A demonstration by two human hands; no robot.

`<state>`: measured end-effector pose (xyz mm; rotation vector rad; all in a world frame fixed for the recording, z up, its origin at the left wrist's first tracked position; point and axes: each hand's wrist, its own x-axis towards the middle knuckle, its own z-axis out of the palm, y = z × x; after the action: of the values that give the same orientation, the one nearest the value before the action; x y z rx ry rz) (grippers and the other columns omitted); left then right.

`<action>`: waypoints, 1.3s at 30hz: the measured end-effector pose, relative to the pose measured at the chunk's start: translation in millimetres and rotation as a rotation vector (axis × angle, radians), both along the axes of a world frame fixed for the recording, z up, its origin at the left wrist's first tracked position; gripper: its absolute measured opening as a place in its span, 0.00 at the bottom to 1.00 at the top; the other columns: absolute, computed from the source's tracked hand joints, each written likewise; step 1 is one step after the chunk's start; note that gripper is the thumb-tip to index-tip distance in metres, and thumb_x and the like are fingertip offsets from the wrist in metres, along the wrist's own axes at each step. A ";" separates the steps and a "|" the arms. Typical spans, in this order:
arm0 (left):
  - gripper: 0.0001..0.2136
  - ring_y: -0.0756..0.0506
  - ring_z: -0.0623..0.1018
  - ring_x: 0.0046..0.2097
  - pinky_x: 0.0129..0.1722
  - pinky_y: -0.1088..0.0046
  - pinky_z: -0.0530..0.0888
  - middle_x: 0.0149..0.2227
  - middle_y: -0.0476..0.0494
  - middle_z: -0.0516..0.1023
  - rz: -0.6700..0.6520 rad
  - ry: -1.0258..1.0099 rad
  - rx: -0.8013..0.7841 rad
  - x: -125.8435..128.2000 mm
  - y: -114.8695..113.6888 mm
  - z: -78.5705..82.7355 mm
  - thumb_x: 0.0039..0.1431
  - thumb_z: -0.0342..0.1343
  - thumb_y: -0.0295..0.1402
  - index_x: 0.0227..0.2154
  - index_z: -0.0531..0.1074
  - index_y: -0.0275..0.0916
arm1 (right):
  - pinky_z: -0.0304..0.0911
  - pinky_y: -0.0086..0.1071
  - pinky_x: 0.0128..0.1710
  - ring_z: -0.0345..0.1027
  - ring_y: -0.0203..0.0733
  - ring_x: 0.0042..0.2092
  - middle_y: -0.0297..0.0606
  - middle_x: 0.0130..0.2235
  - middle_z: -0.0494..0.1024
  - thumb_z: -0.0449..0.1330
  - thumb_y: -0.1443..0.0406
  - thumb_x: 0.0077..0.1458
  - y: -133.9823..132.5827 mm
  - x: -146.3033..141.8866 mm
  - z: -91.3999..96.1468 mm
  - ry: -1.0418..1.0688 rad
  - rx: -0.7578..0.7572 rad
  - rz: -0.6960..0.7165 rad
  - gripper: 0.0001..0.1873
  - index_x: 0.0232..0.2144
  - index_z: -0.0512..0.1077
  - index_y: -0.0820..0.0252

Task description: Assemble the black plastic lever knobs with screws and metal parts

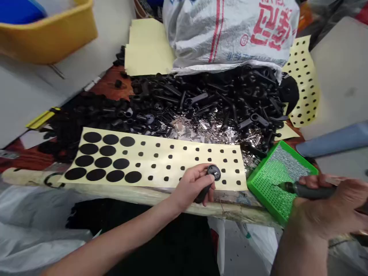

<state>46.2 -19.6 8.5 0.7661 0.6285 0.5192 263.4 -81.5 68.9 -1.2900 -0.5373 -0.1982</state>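
My left hand (193, 186) is closed around a black plastic part (212, 175) with a round head, held at the near edge of a yellow sheet (172, 157) carrying black round stickers. My right hand (330, 207) grips a grey powered screwdriver (301, 189). Its tip points left over a green perforated tray (267, 188) that holds small screws. Both hands sit at the table's near edge, about a hand's width apart.
A big heap of black plastic parts (207, 103) and shiny metal pieces (201, 128) covers the table behind the sheet. A white woven sack (230, 30) lies at the back, a yellow bin (48, 34) at the far left, another dotted yellow sheet (304, 80) at the right.
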 end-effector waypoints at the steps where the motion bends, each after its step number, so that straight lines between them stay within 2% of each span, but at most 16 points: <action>1: 0.20 0.51 0.73 0.20 0.14 0.80 0.68 0.26 0.50 0.72 -0.004 -0.016 -0.008 -0.9 0.4 -1.7 0.52 0.58 0.36 0.47 0.67 0.34 | 0.50 0.33 0.14 0.53 0.32 0.17 0.25 0.16 0.59 0.64 0.56 0.41 1.9 0.3 -1.5 -0.045 0.028 -0.009 0.16 0.17 0.61 0.53; 3: 0.22 0.51 0.73 0.20 0.14 0.80 0.68 0.26 0.49 0.72 -0.002 -0.030 -0.014 -2.2 0.8 -3.3 0.52 0.58 0.37 0.49 0.67 0.33 | 0.50 0.34 0.14 0.53 0.33 0.16 0.26 0.15 0.61 0.65 0.59 0.41 5.7 0.7 -3.0 -0.127 0.096 -0.016 0.13 0.17 0.63 0.54; 9: 0.21 0.54 0.69 0.17 0.12 0.82 0.64 0.22 0.50 0.72 0.001 0.062 0.018 -3.3 1.4 1.6 0.56 0.57 0.41 0.48 0.66 0.32 | 0.54 0.30 0.13 0.55 0.30 0.15 0.23 0.15 0.64 0.66 0.58 0.43 7.0 6.8 -1.9 -0.040 0.082 0.034 0.17 0.20 0.61 0.56; 17: 0.23 0.52 0.69 0.17 0.12 0.81 0.63 0.20 0.51 0.70 -0.022 0.133 0.064 -2.4 2.3 6.3 0.54 0.58 0.43 0.47 0.66 0.30 | 0.55 0.29 0.17 0.56 0.28 0.17 0.22 0.17 0.63 0.67 0.58 0.44 2.7 14.7 -11.3 -0.014 0.063 0.109 0.19 0.21 0.61 0.58; 29: 0.21 0.51 0.71 0.19 0.12 0.80 0.63 0.23 0.51 0.69 -0.024 0.165 0.051 -2.4 2.0 9.3 0.54 0.58 0.43 0.45 0.67 0.33 | 0.56 0.30 0.17 0.57 0.29 0.17 0.23 0.18 0.63 0.67 0.57 0.44 6.9 18.8 -21.1 -0.030 0.005 0.084 0.18 0.22 0.62 0.58; 39: 0.21 0.51 0.71 0.19 0.12 0.80 0.63 0.24 0.51 0.68 -0.029 0.185 0.056 0.0 0.8 9.1 0.54 0.57 0.41 0.46 0.67 0.33 | 0.56 0.30 0.17 0.57 0.29 0.17 0.24 0.19 0.63 0.68 0.56 0.43 8.1 19.1 -21.3 -0.019 -0.027 0.081 0.18 0.23 0.62 0.57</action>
<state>46.2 -18.8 17.6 0.8820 0.7758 0.4434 282.5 -73.4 47.6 -1.2908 -0.6093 -0.1365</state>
